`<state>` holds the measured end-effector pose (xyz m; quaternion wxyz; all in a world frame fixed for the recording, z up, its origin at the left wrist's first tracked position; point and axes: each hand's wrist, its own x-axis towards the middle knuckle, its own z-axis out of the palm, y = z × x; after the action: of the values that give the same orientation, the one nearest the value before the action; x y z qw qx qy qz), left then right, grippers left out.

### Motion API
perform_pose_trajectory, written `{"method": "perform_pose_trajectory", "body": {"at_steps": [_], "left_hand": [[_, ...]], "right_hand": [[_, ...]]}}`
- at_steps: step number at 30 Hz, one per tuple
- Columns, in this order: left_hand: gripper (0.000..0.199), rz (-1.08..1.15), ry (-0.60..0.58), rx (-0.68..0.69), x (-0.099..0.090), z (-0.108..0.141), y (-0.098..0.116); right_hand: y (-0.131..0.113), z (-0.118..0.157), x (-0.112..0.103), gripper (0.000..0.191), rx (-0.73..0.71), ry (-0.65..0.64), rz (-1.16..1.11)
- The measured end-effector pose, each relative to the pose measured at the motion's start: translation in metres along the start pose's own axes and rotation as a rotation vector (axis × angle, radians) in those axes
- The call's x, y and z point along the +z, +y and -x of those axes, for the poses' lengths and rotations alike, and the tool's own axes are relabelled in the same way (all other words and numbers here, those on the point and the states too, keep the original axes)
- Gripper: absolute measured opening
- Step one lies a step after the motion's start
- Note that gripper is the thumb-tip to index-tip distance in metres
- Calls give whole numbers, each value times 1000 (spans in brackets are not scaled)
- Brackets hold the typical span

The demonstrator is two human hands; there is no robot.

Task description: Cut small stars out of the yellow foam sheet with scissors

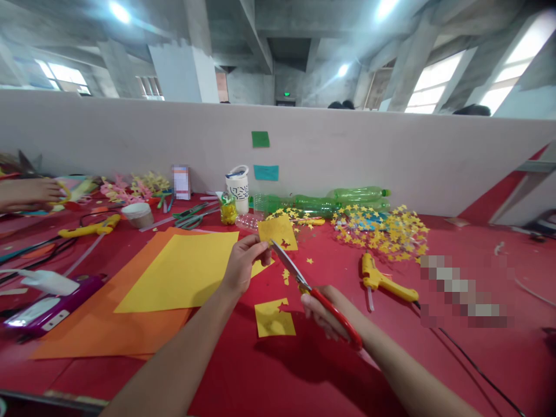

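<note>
My left hand pinches the lower left corner of a small yellow paper square, which has star-shaped gaps along its lower right part. Red-handled scissors are gripped in my right hand; their blade tips point up and left at the paper near my left fingertips. Below, a second yellow square with a notched top edge lies on the red table. Small yellow paper scraps and a loose star lie between the squares and the scissors.
Large yellow and orange sheets lie left, beside a purple power strip. A yellow glue gun is at right; star sprays and green bottles are behind. Another person's hand shows far left.
</note>
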<state>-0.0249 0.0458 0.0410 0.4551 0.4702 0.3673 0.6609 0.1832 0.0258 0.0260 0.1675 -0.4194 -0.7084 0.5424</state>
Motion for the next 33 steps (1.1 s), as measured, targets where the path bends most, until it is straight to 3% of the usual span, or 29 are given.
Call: {"method": "perform_pose_trajectory", "body": {"at_steps": [33], "left_hand": [[12,-6,-11,-21,-4,-2,0]], "right_hand": [[-2,1,1,47,62,20,-19]]}}
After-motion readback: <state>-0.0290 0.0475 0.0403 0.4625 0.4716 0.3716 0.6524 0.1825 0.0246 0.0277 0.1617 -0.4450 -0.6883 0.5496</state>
